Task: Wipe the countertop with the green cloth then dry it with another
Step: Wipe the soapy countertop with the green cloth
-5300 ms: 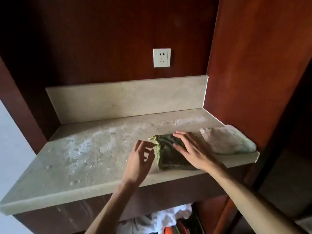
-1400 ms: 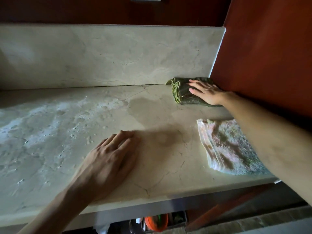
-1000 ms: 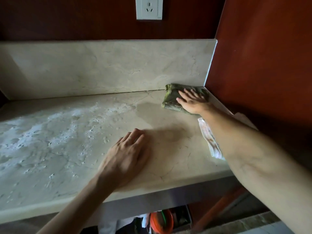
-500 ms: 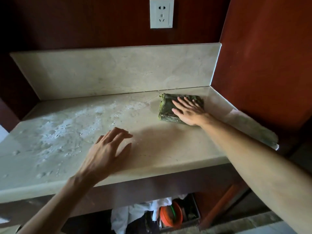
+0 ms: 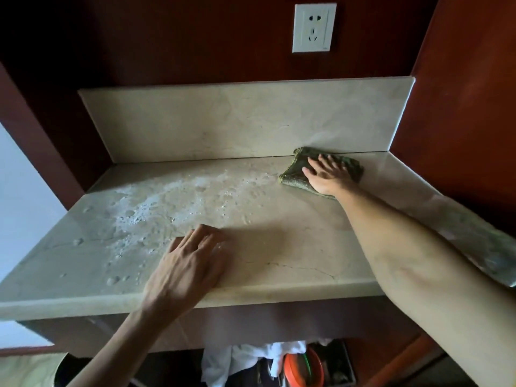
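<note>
Dark red-brown wood panels enclose a pale stone countertop (image 5: 279, 247) with a low stone backsplash (image 5: 223, 121); a white wall socket (image 5: 314, 27) sits above it.

Right hand (image 5: 325, 175): laid flat, fingers spread, palm pressing the folded green cloth (image 5: 296, 170) against the surface. It pins the cloth from above and is not clenched around it. The cloth lies at the back right of the counter, its far edge touching or just short of the backsplash joint; which of the two cannot be told.

Left hand (image 5: 190, 263): empty, open, palm down near the front edge, apparently bracing. Whether its fingertips touch the wet patch is unclear.

Soiling: a white, foamy wet patch (image 5: 167, 208) covers the left and centre of the counter. The stone to the right of the patch appears free of foam.

Key relation: the patch lies to the left of the cloth and slightly nearer the person, its long axis running roughly left to right along the counter. The left hand is nearer to it, but the right hand holds the cloth; judged from this, a leftward sweep by the right arm is called for.

Second cloth (image 5: 474, 241): pale, mottled, lying along the right edge, partly hidden behind the right forearm. Drying appears not yet begun.
</note>
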